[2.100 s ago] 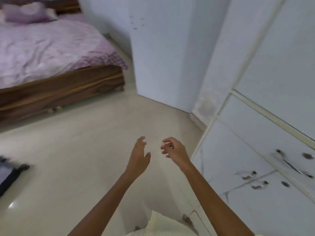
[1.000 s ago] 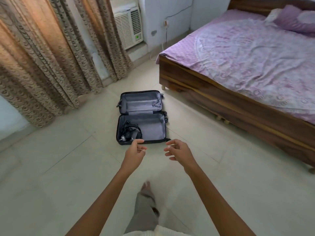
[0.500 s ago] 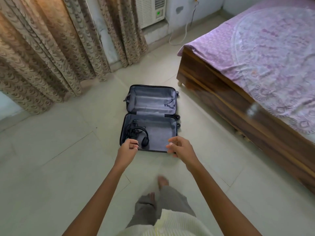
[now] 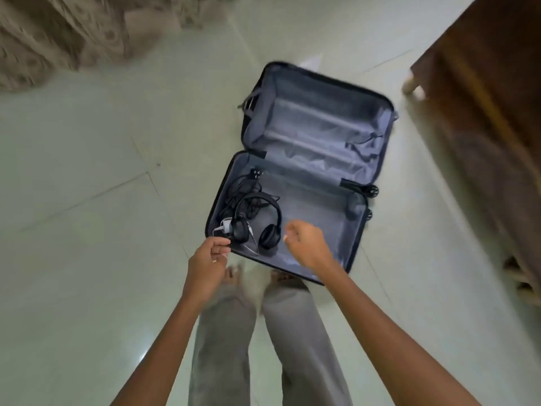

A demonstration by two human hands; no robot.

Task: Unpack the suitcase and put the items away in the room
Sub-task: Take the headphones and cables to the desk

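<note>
The suitcase (image 4: 319, 136) lies open on the floor (image 4: 87, 200). Headphones (image 4: 259, 219) and cables (image 4: 248, 187) sit on the left of its near half. The left hand (image 4: 209, 257) is at the near-left rim with its fingers curled; a pinch cannot be told. The right hand (image 4: 304, 244) hangs loosely curled and empty over the near half.

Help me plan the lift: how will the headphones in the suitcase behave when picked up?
The headphones have a stiff-looking arched band, so probably lift as one piece. The tangled cables against them look floppy and may trail.
</note>
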